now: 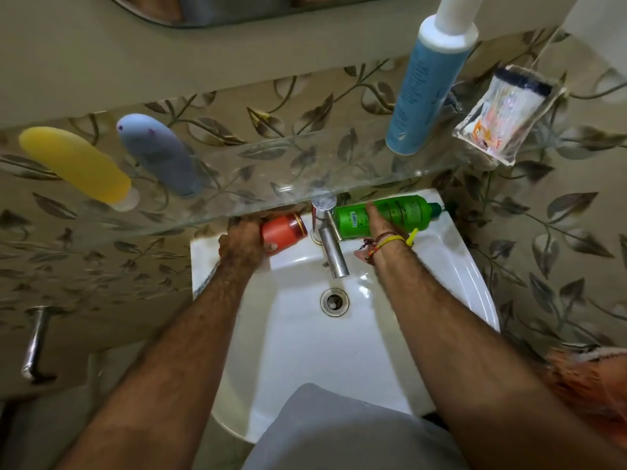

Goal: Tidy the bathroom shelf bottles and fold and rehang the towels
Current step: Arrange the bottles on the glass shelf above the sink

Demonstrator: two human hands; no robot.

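A glass shelf [305,184] runs across the wall above a white sink [458,266]. On the shelf stand a yellow bottle [74,162], a grey-blue bottle [159,154] and a tall blue bottle with a white cap [424,89]. Below the shelf, my left hand [242,244] is closed around a small orange jar [283,232] lying on the sink's back ledge. My right hand [381,225] grips a green bottle [400,212] lying on its side behind the tap. No towel is in view.
A chrome tap [330,242] stands between my hands, close to both. A clear pouch of small items [505,120] hangs at the shelf's right end. The drain [334,301] is in the basin. A chrome wall fitting [34,344] sticks out at the lower left.
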